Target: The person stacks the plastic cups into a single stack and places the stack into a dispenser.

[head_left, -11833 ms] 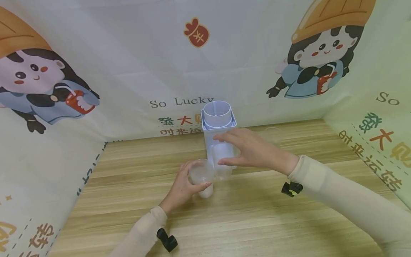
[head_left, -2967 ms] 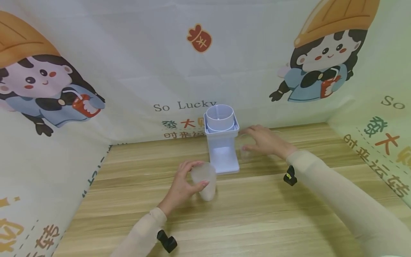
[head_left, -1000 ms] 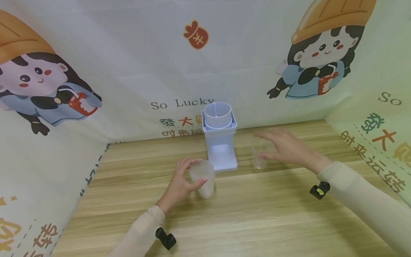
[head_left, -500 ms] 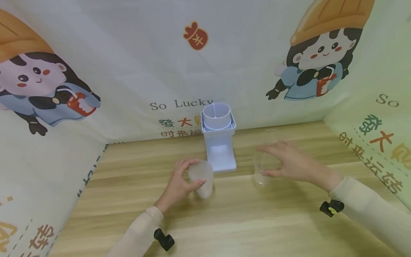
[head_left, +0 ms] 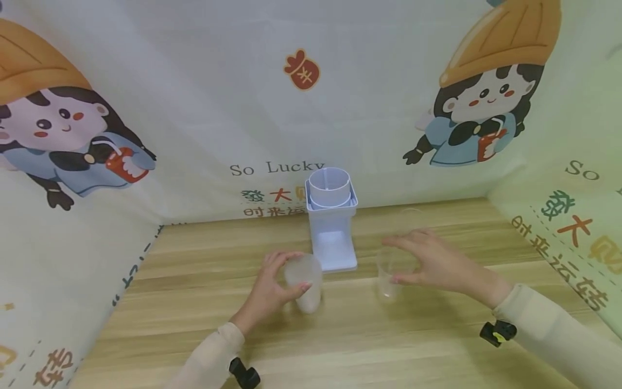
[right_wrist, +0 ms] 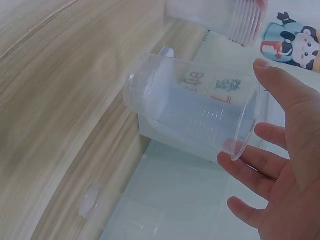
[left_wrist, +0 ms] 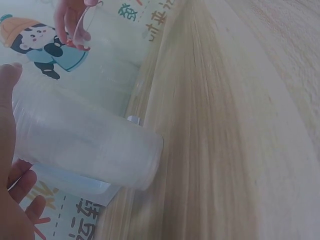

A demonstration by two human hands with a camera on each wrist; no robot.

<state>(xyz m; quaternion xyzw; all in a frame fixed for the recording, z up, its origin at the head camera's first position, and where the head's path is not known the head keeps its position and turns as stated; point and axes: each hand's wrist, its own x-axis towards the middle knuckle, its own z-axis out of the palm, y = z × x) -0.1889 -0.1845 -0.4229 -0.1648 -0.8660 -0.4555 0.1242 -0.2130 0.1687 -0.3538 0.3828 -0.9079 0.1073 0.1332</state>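
Observation:
My left hand (head_left: 269, 289) grips a frosty-looking stack of nested clear plastic cups (head_left: 310, 294) by its upper part, thumb in front. In the right wrist view, the stack's several rims (right_wrist: 247, 22) show at the top. At the right, my right hand (head_left: 439, 265) holds a clear plastic cup (head_left: 387, 278) near its rim, between thumb and fingers; the cup looks upright. Measuring marks run along its wall in the right wrist view. Between and behind both hands stands a pale lavender dispenser-like stand (head_left: 332, 237), with a round tube on top and a flat base.
Another clear cup (right_wrist: 90, 200) stands on the table behind my right hand, mostly hidden in the head view. The wood-grain table (head_left: 340, 346) meets a printed cloth backdrop (head_left: 218, 108) at the back and sides.
Over the last second my right hand has brought the clear cup nearer to me. Earlier, a cup stood in front of the stand. My left hand keeps the stack in place.

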